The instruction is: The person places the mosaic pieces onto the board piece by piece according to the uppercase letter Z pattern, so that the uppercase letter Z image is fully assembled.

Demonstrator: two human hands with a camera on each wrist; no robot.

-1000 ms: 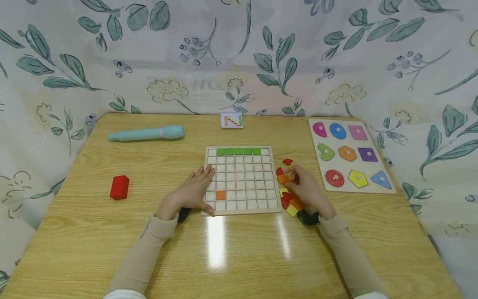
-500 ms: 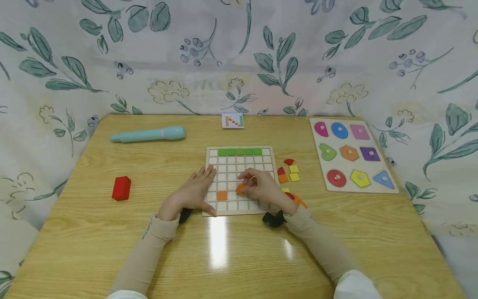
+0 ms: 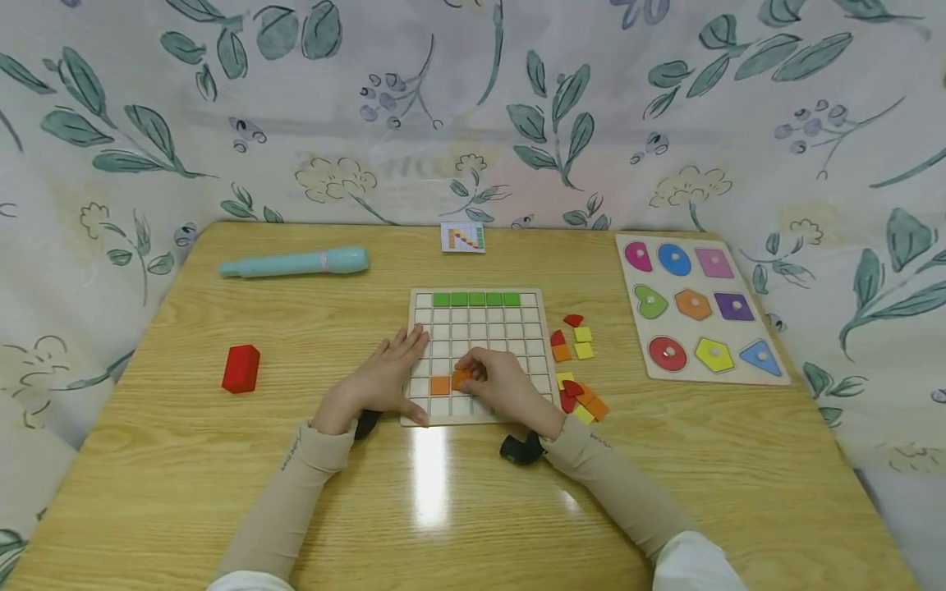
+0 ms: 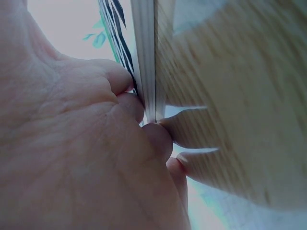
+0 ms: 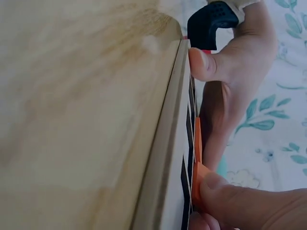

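A pale wooden grid board [image 3: 486,332] lies flat on the table, with a row of green square tiles [image 3: 477,300] along its far side. My left hand [image 3: 375,379] rests on the board's left edge with its fingers spread. In the left wrist view its fingertips meet the board's side [image 4: 145,52]. Between thumb and fingers, my right hand [image 3: 508,386] pinches an orange square tile [image 3: 460,378] low over the grid. Just left of it, another orange tile [image 3: 439,386] lies in a cell. From the right wrist, the pinched tile [image 5: 197,184] appears tilted against the board's surface.
Loose red, yellow and orange pieces [image 3: 583,350] lie right of the board. A small pattern card [image 3: 463,237] is at the table's back edge. Farther right lies a shape puzzle board [image 3: 693,336]. On the left are a red block [image 3: 241,368] and a turquoise microphone-shaped object [image 3: 296,263].
From the loose pieces on the right, my right hand has come left over the board with an orange tile, stopping beside the other orange tile. My left hand has stayed on the board's edge.
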